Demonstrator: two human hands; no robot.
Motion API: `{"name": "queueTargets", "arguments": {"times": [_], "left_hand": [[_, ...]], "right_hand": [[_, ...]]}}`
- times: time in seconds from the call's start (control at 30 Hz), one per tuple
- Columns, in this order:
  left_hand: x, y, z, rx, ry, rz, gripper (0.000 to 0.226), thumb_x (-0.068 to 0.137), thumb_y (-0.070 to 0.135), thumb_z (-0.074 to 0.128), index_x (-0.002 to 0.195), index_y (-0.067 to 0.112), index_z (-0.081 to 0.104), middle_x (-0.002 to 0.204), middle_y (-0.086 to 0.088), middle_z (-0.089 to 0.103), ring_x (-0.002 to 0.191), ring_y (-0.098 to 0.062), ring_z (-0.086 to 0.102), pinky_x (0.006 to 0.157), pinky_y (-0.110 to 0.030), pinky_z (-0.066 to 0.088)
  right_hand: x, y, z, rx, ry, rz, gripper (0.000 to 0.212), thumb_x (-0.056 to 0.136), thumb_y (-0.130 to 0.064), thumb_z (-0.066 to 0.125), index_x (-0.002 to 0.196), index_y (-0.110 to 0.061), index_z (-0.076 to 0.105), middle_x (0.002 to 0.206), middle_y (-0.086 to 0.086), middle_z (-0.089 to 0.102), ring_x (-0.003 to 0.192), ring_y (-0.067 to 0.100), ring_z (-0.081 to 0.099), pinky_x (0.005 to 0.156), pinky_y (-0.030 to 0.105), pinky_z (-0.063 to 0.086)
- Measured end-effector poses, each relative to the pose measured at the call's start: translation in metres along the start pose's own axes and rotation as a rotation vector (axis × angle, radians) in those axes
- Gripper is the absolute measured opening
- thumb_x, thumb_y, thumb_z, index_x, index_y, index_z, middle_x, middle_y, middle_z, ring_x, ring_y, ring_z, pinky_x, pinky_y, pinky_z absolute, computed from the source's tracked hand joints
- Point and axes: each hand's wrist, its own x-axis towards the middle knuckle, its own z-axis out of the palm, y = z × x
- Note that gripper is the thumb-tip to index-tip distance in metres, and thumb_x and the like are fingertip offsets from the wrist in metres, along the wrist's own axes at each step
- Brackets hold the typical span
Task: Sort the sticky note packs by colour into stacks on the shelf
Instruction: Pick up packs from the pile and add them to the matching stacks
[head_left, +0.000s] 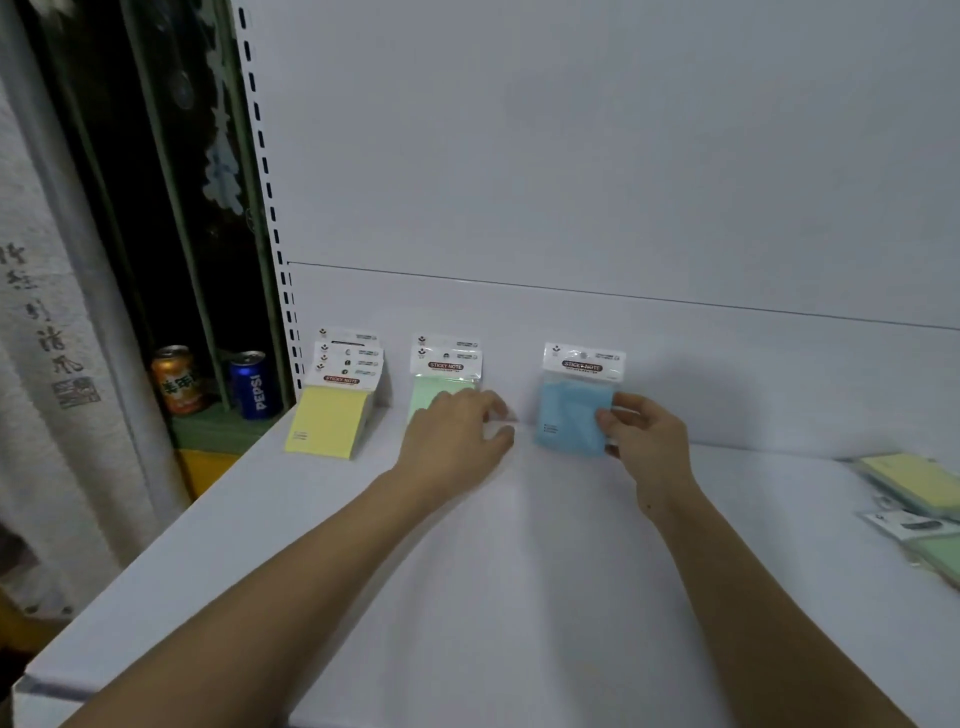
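Note:
On the white shelf (519, 571) a stack of several yellow sticky note packs (332, 421) lies at the left. A short stack of green packs (447, 384) is in the middle, and my left hand (457, 436) rests on its front part with fingers loosely curled. To the right, a blue pack (574, 415) leans near the back panel. My right hand (644, 431) pinches its right edge between thumb and fingers.
Loose yellow and green packs (919, 504) lie at the shelf's right edge. Left of the slotted shelf upright (270, 208), an orange can (176, 379) and a blue Pepsi can (254, 384) stand on a green ledge.

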Motion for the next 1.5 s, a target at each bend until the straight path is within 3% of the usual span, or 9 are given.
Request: {"name": "queueTargets", "arguments": {"times": [0.2, 0.37, 0.53, 0.63, 0.73, 0.9, 1.1, 1.3, 1.5], "left_hand": [[-0.005, 0.015, 0.029, -0.063, -0.063, 0.020, 0.027, 0.091, 0.040, 0.053, 0.116, 0.032, 0.061, 0.114, 0.008, 0.061, 0.111, -0.016, 0.053, 0.089, -0.033, 0.044], [-0.009, 0.002, 0.038, -0.098, -0.135, 0.042, 0.026, 0.090, 0.034, 0.054, 0.115, 0.030, 0.063, 0.108, 0.007, 0.061, 0.106, -0.015, 0.052, 0.084, -0.029, 0.043], [-0.008, -0.004, 0.039, -0.133, -0.125, 0.050, 0.023, 0.089, 0.035, 0.057, 0.110, 0.031, 0.065, 0.103, 0.010, 0.061, 0.098, -0.012, 0.052, 0.076, -0.025, 0.037], [-0.009, -0.005, 0.040, -0.126, -0.131, 0.063, 0.021, 0.088, 0.034, 0.058, 0.108, 0.030, 0.066, 0.101, 0.008, 0.063, 0.095, -0.013, 0.053, 0.074, -0.025, 0.037], [-0.012, -0.003, 0.039, -0.113, -0.128, 0.055, 0.021, 0.089, 0.034, 0.058, 0.109, 0.030, 0.067, 0.102, 0.009, 0.063, 0.096, -0.013, 0.052, 0.075, -0.026, 0.038], [-0.019, 0.006, 0.038, -0.033, -0.108, 0.048, 0.022, 0.090, 0.031, 0.057, 0.108, 0.027, 0.068, 0.100, 0.005, 0.063, 0.101, -0.018, 0.053, 0.083, -0.029, 0.044], [-0.019, 0.019, 0.029, 0.033, -0.160, -0.032, 0.023, 0.088, 0.034, 0.053, 0.105, 0.028, 0.067, 0.105, 0.005, 0.062, 0.102, -0.018, 0.056, 0.084, -0.030, 0.046], [-0.027, 0.038, 0.016, 0.136, -0.208, -0.133, 0.024, 0.087, 0.045, 0.051, 0.101, 0.032, 0.065, 0.106, 0.008, 0.064, 0.101, -0.018, 0.059, 0.082, -0.031, 0.047], [-0.039, 0.054, -0.020, 0.103, -0.248, -0.156, 0.030, 0.088, 0.049, 0.051, 0.107, 0.028, 0.064, 0.111, 0.004, 0.066, 0.104, -0.018, 0.059, 0.082, -0.031, 0.046]], "right_hand": [[0.012, 0.012, -0.013, -0.103, 0.017, -0.011, 0.020, 0.085, 0.000, 0.068, 0.100, -0.011, 0.062, 0.090, 0.008, 0.069, 0.072, 0.011, 0.065, 0.058, 0.019, 0.051], [0.018, 0.024, -0.010, -0.221, 0.023, -0.032, 0.020, 0.083, -0.005, 0.070, 0.087, -0.023, 0.061, 0.093, 0.006, 0.070, 0.084, 0.022, 0.070, 0.080, 0.043, 0.059], [0.017, 0.031, -0.003, -0.399, 0.053, -0.144, 0.015, 0.085, -0.012, 0.069, 0.095, -0.018, 0.060, 0.083, -0.005, 0.062, 0.070, 0.003, 0.057, 0.077, 0.034, 0.054], [0.016, 0.029, 0.000, -0.442, 0.042, -0.172, 0.018, 0.085, -0.012, 0.068, 0.101, -0.014, 0.061, 0.091, 0.004, 0.064, 0.071, 0.008, 0.057, 0.072, 0.026, 0.048], [0.017, 0.026, -0.002, -0.459, 0.062, -0.164, 0.022, 0.088, -0.019, 0.064, 0.108, -0.014, 0.058, 0.096, 0.005, 0.063, 0.081, 0.018, 0.061, 0.073, 0.029, 0.047], [0.013, 0.012, -0.008, -0.475, 0.134, -0.142, 0.008, 0.091, -0.022, 0.054, 0.096, -0.016, 0.057, 0.086, -0.002, 0.062, 0.081, 0.022, 0.059, 0.071, 0.031, 0.043], [0.006, 0.001, -0.002, -0.411, 0.030, -0.110, 0.013, 0.087, -0.026, 0.050, 0.075, -0.022, 0.049, 0.077, 0.003, 0.067, 0.076, 0.030, 0.066, 0.072, 0.049, 0.057], [-0.009, -0.010, -0.002, -0.495, -0.133, -0.111, 0.030, 0.080, -0.035, 0.048, 0.074, -0.007, 0.057, 0.077, 0.009, 0.068, 0.080, 0.030, 0.068, 0.073, 0.047, 0.058], [-0.048, -0.041, -0.026, -0.813, -0.274, -0.151, 0.030, 0.088, -0.036, 0.049, 0.081, -0.009, 0.061, 0.088, 0.006, 0.070, 0.088, 0.028, 0.065, 0.071, 0.033, 0.049]]}}
